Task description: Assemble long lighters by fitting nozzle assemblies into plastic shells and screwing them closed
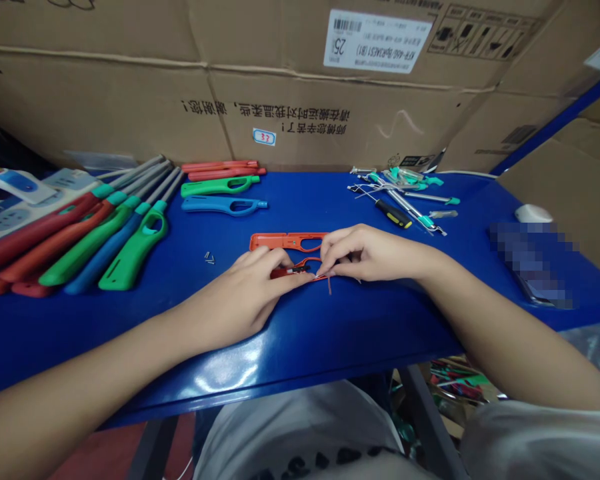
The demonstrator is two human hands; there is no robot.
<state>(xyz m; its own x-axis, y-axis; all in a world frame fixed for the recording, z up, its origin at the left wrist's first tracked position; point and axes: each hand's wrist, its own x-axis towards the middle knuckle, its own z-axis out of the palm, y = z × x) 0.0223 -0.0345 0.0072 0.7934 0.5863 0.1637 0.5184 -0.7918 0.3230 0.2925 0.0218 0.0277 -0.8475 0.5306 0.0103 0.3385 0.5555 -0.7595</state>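
My left hand (245, 287) is closed around an orange lighter shell half (307, 263) low over the blue table, its thumb and fingers on the handle. A small black part (300, 269) lies inside this shell, partly covered by my fingers. My right hand (367, 253) pinches at the same shell near my left thumb tip; what is between the fingertips is too small to make out. A thin reddish wire (329, 285) hangs just below the fingertips. Right behind my hands lies another orange shell half (270, 240), its right end hidden by my right hand.
Several long-nosed lighters (125, 243) lean on a power strip (55, 197) at left. Green (200, 189) and blue (205, 205) shells lie behind, with small screws (209, 258) nearer. A screwdriver (393, 213) and metal tubes (410, 200) lie at right. Cardboard (145, 93) walls the back.
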